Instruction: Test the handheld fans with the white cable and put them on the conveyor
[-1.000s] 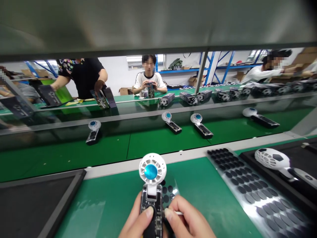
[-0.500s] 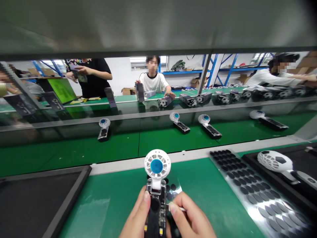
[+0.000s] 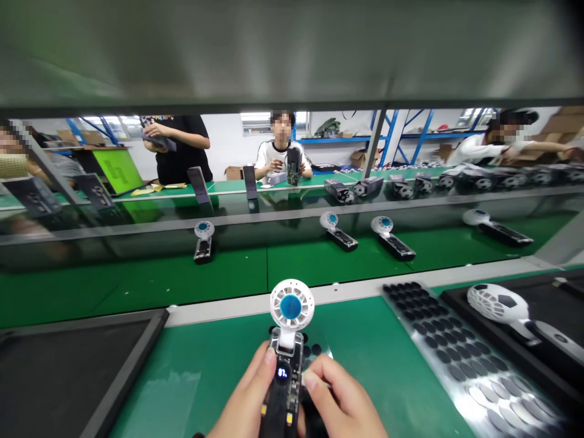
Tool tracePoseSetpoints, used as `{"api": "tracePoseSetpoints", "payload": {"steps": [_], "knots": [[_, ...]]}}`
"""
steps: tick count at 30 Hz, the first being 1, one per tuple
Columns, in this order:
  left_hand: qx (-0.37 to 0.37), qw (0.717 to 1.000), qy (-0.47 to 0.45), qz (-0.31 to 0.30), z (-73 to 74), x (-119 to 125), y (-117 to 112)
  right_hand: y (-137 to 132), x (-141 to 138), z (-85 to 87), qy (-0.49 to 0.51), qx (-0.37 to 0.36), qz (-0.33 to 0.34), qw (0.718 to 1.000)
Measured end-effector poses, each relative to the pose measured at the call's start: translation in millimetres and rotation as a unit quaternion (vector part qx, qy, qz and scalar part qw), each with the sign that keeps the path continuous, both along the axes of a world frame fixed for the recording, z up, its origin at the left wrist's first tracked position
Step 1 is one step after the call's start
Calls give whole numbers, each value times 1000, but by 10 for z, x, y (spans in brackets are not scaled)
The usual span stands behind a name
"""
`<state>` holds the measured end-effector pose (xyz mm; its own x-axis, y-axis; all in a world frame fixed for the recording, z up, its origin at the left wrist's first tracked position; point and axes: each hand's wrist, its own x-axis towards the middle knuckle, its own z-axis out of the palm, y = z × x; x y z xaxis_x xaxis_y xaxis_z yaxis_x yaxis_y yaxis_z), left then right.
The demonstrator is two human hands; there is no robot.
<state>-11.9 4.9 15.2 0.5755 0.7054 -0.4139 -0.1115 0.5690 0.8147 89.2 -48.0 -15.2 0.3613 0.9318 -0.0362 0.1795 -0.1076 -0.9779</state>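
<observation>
A small handheld fan stands upright before me, its white round head (image 3: pixel 292 307) bearing a blue centre disc. Its black handle (image 3: pixel 283 389) has its circuitry exposed, and a small round display shows lit digits and a percent sign. My left hand (image 3: pixel 249 392) is closed around the handle's left side, thumb on the front. At the handle's right edge, my right hand (image 3: pixel 342 395) is closed in a pinch. Something thin shows between its fingers, too little of it to name. Black round stickers (image 3: pixel 314 350) lie on the green mat behind the fan.
A sheet of black round stickers (image 3: pixel 449 340) lies to the right, beside a black tray (image 3: pixel 570 292) holding a football-patterned fan (image 3: pixel 499 304). Another dark tray (image 3: pixel 137 347) is at left. Several fans rest on the green conveyor (image 3: pixel 237 267); co-workers handle boxes beyond it.
The handle's display has lit up with digits. Both hands and the fan stay nearly in place. Across the conveyor, a co-worker has lifted a box, and another box now stands at that person's left in view.
</observation>
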Motion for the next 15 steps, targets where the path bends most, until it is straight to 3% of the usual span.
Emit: {"api": "tracePoseSetpoints", "payload": {"steps": [3, 7, 8, 11, 15], "knots": [[31, 999, 13, -14, 124, -79, 122, 10, 202, 173, -63, -3, -20, 998], [101, 979, 72, 158, 236, -329, 588, 10, 615, 440, -101, -32, -121, 987], [115, 971, 89, 187, 238, -364, 737, 45, 674, 464, -126, -27, -106, 986], [157, 964, 124, 177, 157, -265, 1162, 264, 665, 401, -251, -12, 48, 967], [250, 938, 194, 142, -68, 245, 1627, 626, 502, 176, -318, 18, 115, 941]]}}
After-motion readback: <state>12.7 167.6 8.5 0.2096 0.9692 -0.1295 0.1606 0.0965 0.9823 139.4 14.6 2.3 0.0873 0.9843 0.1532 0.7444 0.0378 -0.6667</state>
